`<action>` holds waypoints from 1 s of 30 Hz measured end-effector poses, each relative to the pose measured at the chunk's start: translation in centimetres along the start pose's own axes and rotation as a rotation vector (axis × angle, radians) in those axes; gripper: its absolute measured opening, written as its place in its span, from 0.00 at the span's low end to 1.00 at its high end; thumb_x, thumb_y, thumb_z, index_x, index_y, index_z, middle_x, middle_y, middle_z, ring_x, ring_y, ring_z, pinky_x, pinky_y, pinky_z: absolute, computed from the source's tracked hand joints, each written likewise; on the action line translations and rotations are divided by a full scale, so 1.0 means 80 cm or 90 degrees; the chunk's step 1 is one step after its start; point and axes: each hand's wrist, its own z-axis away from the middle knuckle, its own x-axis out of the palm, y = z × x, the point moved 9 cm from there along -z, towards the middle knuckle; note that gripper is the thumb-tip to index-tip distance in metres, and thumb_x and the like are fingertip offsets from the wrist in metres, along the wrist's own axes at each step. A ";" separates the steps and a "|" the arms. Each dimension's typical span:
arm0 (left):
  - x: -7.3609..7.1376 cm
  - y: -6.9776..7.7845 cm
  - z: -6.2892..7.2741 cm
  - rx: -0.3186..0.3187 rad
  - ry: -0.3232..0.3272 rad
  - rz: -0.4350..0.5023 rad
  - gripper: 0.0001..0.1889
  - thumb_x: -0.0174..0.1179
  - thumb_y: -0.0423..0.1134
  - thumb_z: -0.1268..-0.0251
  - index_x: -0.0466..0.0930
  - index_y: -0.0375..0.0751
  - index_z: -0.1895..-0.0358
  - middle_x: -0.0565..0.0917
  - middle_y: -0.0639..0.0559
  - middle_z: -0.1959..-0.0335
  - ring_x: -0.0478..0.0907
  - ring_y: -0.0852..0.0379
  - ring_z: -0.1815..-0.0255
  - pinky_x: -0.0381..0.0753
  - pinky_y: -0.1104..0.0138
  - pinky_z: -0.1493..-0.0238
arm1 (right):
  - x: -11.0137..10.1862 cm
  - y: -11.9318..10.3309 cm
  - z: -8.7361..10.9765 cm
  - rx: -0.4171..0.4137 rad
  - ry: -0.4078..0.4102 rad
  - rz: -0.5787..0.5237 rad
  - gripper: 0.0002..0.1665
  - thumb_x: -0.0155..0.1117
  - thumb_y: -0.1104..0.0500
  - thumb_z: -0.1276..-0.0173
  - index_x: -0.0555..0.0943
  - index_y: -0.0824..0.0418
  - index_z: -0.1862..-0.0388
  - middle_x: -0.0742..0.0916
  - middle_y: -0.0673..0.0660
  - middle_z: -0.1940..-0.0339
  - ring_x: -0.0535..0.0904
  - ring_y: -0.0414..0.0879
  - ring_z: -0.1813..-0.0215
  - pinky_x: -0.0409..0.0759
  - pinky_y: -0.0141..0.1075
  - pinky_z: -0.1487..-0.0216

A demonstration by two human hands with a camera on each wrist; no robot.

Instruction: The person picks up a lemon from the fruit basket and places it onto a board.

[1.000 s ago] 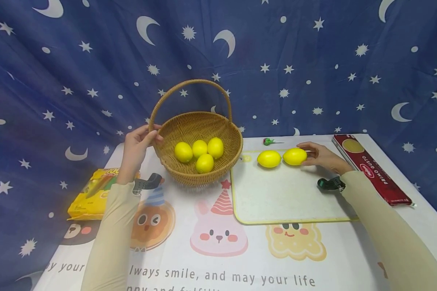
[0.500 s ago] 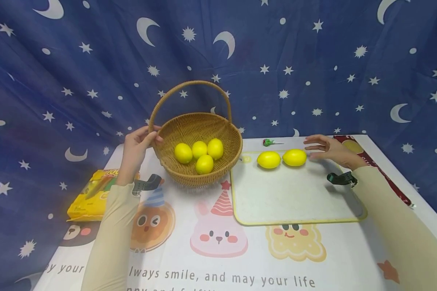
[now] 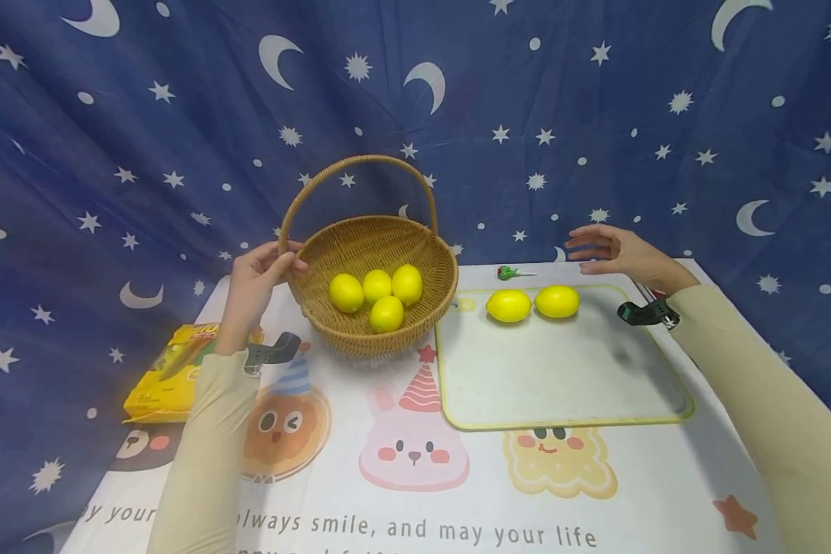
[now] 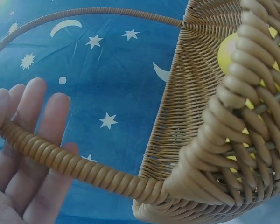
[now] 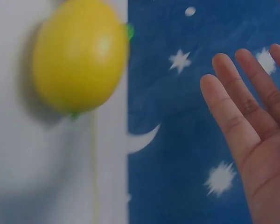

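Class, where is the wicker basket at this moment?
In the head view, the wicker basket is slightly left of centre, between the yellow packet and the white board; the left hand grips its handle.

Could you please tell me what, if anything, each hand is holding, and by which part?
The left hand holds the wicker basket by the lower left part of its handle. The right hand holds nothing.
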 end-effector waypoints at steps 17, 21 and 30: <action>0.003 0.012 -0.003 0.024 0.002 0.032 0.19 0.55 0.40 0.32 0.74 0.27 0.46 0.84 0.67 0.70 0.82 0.70 0.68 0.81 0.78 0.60 | 0.089 -0.161 -0.075 -0.130 -0.143 0.008 0.34 0.67 0.60 0.39 0.67 0.56 0.35 0.74 0.61 0.35 0.74 0.54 0.37 0.79 0.38 0.43; 0.001 0.014 -0.003 0.035 0.014 0.043 0.19 0.55 0.40 0.33 0.75 0.29 0.46 0.84 0.66 0.69 0.83 0.70 0.68 0.81 0.77 0.59 | 0.123 -0.188 -0.091 -0.158 -0.193 0.009 0.34 0.67 0.61 0.39 0.67 0.57 0.35 0.75 0.61 0.36 0.74 0.54 0.37 0.78 0.41 0.42; -0.002 0.016 -0.003 0.053 0.033 0.066 0.17 0.56 0.38 0.33 0.76 0.32 0.45 0.84 0.63 0.68 0.83 0.69 0.69 0.81 0.77 0.59 | 0.192 -0.226 -0.123 -0.172 -0.300 0.017 0.36 0.67 0.63 0.41 0.66 0.59 0.34 0.76 0.59 0.37 0.73 0.53 0.36 0.75 0.44 0.38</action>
